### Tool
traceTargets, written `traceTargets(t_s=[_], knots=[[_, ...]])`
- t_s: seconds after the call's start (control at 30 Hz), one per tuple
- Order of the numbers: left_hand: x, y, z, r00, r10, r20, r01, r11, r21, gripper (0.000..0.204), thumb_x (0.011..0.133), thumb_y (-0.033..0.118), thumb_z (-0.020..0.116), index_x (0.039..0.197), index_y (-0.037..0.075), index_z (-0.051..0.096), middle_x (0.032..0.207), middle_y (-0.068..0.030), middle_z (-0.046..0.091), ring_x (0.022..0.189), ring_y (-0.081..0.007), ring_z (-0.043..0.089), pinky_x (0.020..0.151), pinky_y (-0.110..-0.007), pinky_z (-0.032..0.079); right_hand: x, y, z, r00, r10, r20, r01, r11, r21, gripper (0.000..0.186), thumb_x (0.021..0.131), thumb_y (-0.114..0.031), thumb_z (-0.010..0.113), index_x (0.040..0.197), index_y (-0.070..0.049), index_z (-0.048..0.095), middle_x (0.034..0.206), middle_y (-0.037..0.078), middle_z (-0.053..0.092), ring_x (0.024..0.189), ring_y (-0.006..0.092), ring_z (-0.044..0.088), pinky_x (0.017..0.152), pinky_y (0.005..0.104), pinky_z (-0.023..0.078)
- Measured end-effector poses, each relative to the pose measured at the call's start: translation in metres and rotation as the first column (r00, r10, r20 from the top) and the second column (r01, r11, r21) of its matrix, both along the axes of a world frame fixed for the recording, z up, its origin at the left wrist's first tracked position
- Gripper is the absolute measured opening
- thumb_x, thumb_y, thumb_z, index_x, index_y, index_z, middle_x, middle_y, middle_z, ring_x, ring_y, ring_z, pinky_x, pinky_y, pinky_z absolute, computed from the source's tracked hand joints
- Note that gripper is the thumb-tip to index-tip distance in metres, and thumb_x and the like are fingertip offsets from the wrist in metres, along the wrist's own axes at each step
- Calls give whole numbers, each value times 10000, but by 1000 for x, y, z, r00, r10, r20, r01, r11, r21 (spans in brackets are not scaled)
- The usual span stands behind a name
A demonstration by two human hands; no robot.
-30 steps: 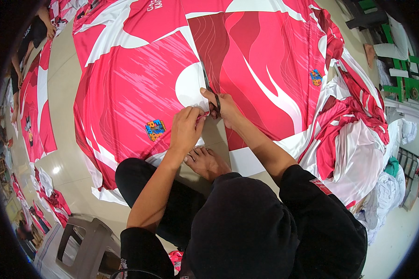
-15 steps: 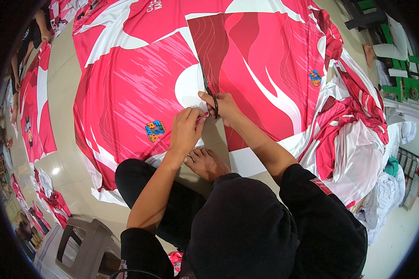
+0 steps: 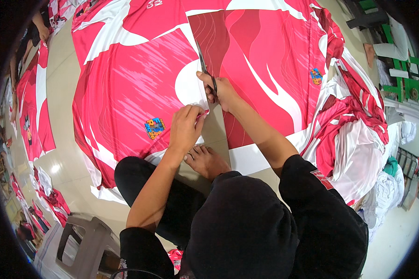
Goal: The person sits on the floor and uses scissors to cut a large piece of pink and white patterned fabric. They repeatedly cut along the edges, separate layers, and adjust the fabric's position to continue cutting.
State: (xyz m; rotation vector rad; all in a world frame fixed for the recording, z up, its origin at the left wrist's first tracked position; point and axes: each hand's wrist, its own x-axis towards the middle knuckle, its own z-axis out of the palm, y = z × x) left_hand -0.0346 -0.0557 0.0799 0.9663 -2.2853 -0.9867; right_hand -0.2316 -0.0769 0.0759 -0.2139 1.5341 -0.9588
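A wide printed fabric sheet [image 3: 153,88] in pink, red and white lies spread on the floor in front of me. My right hand [image 3: 219,92] grips black-handled scissors [image 3: 213,84], whose blades point away from me along the slit between the left piece and the darker right-hand panel [image 3: 265,83]. With my left hand [image 3: 186,128] I pinch the cut edge of the left piece, just short of the scissors. Below my hands the slit is parted, showing floor. My bare foot [image 3: 206,161] rests beside the left piece's lower edge.
Crumpled red and white fabric [image 3: 344,149] is heaped at the right. A grey plastic stool [image 3: 86,246] stands at lower left. At the far left another person's hand [image 3: 43,33] is near a further printed piece [image 3: 35,102]. Someone's bare foot [image 3: 368,55] shows at upper right.
My right hand and the scissors have moved a little farther away from me along the slit. The left hand keeps its hold on the fabric edge, nearly still.
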Motion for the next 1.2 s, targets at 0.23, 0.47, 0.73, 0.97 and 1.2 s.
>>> traceTargets(t_s=[0.23,0.47,0.73,0.97,1.2], knots=[[0,-1,2,1000,7,-2,-8,1000,-7,133,922,90,757,1012,28,681,932,-133,655,851,-349,639,775,-455,488,-5,-6,-11,1000,18,13,-17,999,-42,531,845,-527,888,664,-152,558,582,-14,527,490,111,516,455,291,391],[1,-2,3,1000,8,9,-8,1000,0,133,923,96,756,1013,29,684,924,-133,655,844,-352,639,782,-462,488,-4,-2,-11,999,40,-19,-41,997,-66,476,857,-446,906,695,-141,579,604,-12,548,494,107,520,460,296,401],[0,-3,5,1000,6,-8,-6,1000,2,135,920,93,754,1018,27,687,932,-135,659,855,-359,638,789,-463,488,-11,-26,-7,998,59,8,-58,997,-41,535,850,-552,870,650,-156,571,602,-30,527,503,112,513,471,287,392],[2,-2,9,1000,10,5,-10,1000,19,137,914,91,758,1013,28,688,939,-139,662,859,-361,640,795,-461,490,-14,-40,-10,999,54,-8,-54,996,-66,531,830,-575,877,676,-159,585,608,-33,522,521,105,504,499,287,394],[1,-2,8,1000,14,15,-15,1000,23,136,917,92,760,1013,31,686,938,-134,663,872,-355,639,803,-451,486,-17,-43,-19,997,70,-21,-71,993,-92,479,856,-490,888,691,-141,603,626,-14,544,519,115,497,487,309,390]])
